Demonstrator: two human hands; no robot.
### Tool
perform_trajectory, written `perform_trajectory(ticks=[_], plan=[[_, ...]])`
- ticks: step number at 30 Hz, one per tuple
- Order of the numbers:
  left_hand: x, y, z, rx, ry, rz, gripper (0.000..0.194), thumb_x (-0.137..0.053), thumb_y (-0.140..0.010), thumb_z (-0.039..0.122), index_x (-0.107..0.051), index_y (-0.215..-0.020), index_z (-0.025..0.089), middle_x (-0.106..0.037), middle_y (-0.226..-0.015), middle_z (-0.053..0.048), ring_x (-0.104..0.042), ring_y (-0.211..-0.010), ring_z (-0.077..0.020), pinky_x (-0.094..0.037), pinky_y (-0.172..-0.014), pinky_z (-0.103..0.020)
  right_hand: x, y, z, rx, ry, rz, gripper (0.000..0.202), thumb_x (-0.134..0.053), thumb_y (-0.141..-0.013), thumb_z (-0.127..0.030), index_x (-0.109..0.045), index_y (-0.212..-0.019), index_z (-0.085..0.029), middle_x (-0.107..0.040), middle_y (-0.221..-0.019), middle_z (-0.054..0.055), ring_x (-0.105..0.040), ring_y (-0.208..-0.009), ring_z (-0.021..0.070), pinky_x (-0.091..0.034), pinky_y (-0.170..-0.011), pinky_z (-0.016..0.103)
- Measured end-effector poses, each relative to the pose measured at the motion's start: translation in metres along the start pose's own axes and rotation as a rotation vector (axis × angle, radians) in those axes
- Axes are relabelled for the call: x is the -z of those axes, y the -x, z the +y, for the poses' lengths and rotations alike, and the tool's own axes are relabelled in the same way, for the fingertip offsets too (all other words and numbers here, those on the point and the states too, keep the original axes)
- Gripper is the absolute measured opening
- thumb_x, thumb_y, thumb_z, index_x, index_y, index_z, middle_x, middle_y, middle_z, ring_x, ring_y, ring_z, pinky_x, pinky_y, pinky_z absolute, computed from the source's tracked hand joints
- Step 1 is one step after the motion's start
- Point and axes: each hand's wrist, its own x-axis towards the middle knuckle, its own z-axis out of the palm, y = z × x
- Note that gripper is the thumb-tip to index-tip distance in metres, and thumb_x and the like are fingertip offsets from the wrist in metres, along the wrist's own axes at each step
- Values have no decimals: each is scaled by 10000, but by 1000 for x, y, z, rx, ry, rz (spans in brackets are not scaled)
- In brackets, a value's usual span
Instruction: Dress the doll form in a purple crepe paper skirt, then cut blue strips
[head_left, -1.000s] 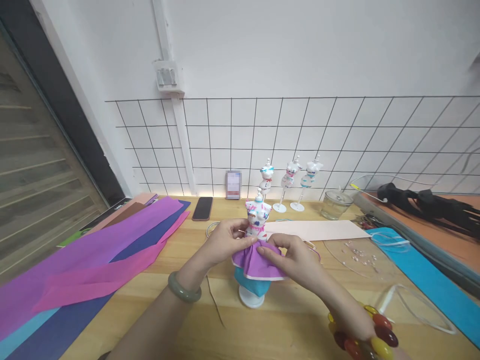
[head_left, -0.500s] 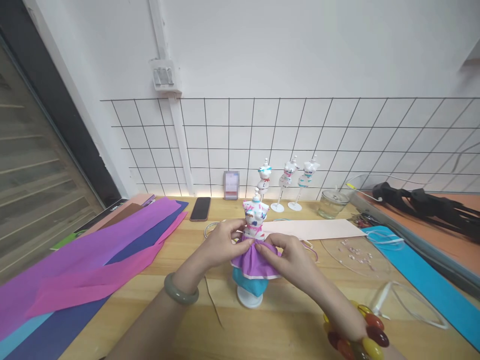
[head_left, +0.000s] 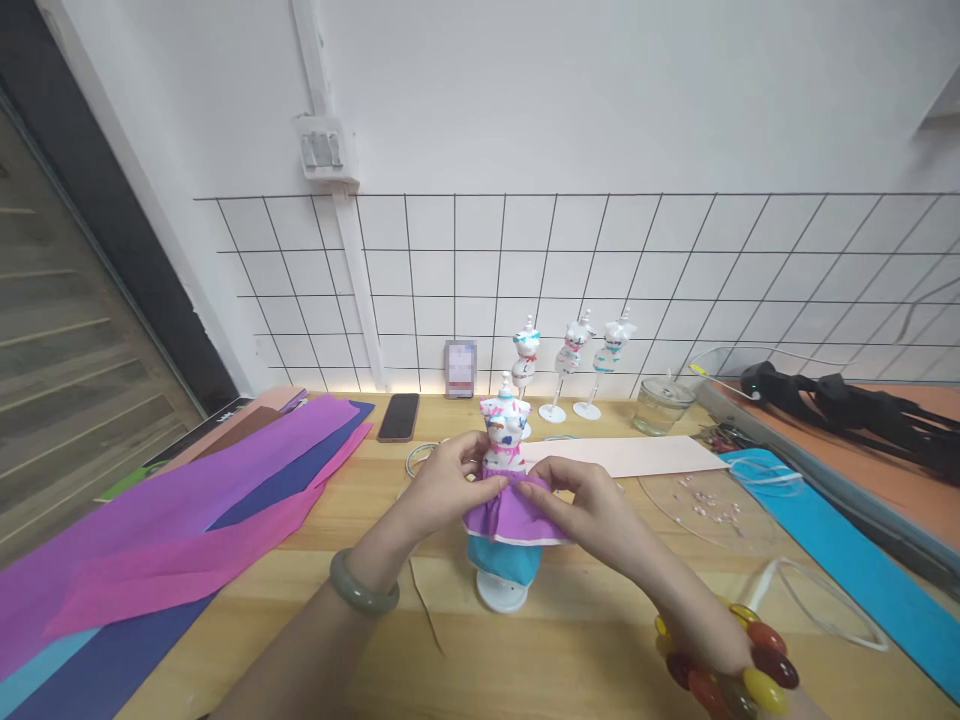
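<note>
A small white mannequin [head_left: 505,425] with pink and blue patches stands upright on a round white base [head_left: 502,592]. Around its waist sits a purple skirt [head_left: 514,515] with a pale hem, over a blue layer [head_left: 504,560]. My left hand [head_left: 457,485] pinches the skirt's waist at the left, its fingers partly behind the mannequin. From the right, my right hand [head_left: 581,500] pinches the skirt's top edge between thumb and forefinger. The two thumbs are close together at the front.
Purple, pink and blue sheets [head_left: 187,500] lie at the left. Behind are a phone [head_left: 398,417], a propped screen [head_left: 460,369], three small mannequins [head_left: 574,350] and a glass jar [head_left: 663,405]. At the right lie a pale strip [head_left: 645,457], beads [head_left: 709,500] and a blue strip [head_left: 840,550].
The mannequin stands slightly more upright. My right hand has shifted a little to the right, and the purple skirt's right side is spread wider and a bit higher.
</note>
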Motion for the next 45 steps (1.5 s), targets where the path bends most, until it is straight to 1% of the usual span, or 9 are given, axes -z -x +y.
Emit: perform_trajectory(ticks=[3,9,14,20,27,34,37,41,45], plan=[[-1,0,1,1,12,-2,331,-639,-748,181,-559,-1068,168,-619,-1093,-88,-604,-1000,-205,-479,-882,-354,1,1,-4,46,-30,-4,285,-485,-873,-393,-591,-712,-183,-613,-664,14,-530,-628,146,-409,-567,248],[-4,-1,2,-16,13,-1,331,-650,-731,171,-561,-1050,163,-619,-1087,-89,-593,-1021,-206,-463,-906,-355,2,2,-8,115,-84,-49,256,-463,-888,-363,-635,-806,-192,-666,-792,40,-581,-721,166,-453,-663,274],[-4,0,2,-6,8,-1,353,-656,-717,158,-556,-1055,175,-618,-1097,-91,-594,-1019,-209,-466,-894,-357,2,1,-2,87,-37,0,183,-521,-855,-333,-633,-811,-197,-657,-740,26,-569,-675,159,-448,-623,271],[-4,1,7,2,51,-42,415,-659,-708,131,-539,-1102,182,-607,-1136,-98,-575,-1075,-222,-456,-922,-367,0,-1,6,48,-26,28,202,-547,-838,-364,-599,-747,-191,-642,-688,17,-556,-629,149,-430,-570,259],[-5,1,5,-6,64,-71,441,-656,-716,131,-523,-1134,182,-606,-1128,-99,-579,-1070,-220,-455,-926,-373,0,-2,4,30,1,54,191,-567,-824,-356,-578,-724,-193,-631,-669,8,-546,-616,144,-415,-560,252],[-4,1,6,-12,48,-70,414,-667,-714,161,-539,-1108,183,-615,-1121,-95,-585,-1054,-215,-465,-909,-362,-2,-2,5,-19,-20,84,180,-584,-799,-355,-550,-717,-198,-624,-659,8,-538,-589,140,-415,-539,246],[-3,1,5,-15,66,-80,402,-671,-719,170,-538,-1098,191,-614,-1120,-89,-584,-1054,-212,-464,-914,-361,-2,-1,6,-22,-26,98,195,-599,-785,-363,-522,-709,-201,-602,-646,-2,-524,-583,135,-400,-516,236],[-2,1,6,-14,80,-105,404,-671,-742,221,-528,-1118,188,-600,-1139,-95,-564,-1082,-218,-451,-929,-358,-1,0,3,-13,-8,93,173,-602,-786,-350,-534,-729,-201,-604,-668,-9,-528,-610,135,-393,-530,233],[-6,1,6,-16,52,-53,484,-718,-707,267,-510,-1137,186,-605,-1114,-90,-572,-1052,-226,-464,-889,-351,1,1,0,21,-20,61,137,-597,-797,-310,-543,-734,-201,-612,-698,-18,-545,-647,132,-404,-561,226]])
